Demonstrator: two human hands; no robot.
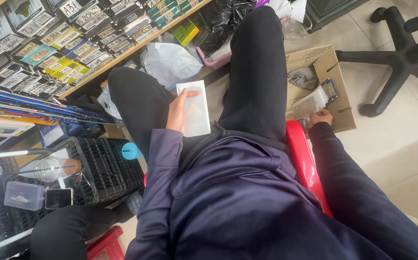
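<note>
Cluttered tiled shop floor, left hand pinching flat white box, right hand apparently gripping clear sleeves

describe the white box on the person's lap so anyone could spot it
Start at the seated person's black trousers. On the lap, the left hand holds a flat white rectangular box by its edge. It is the only plain white box there, unlike the brown cardboard box on the floor.
</note>
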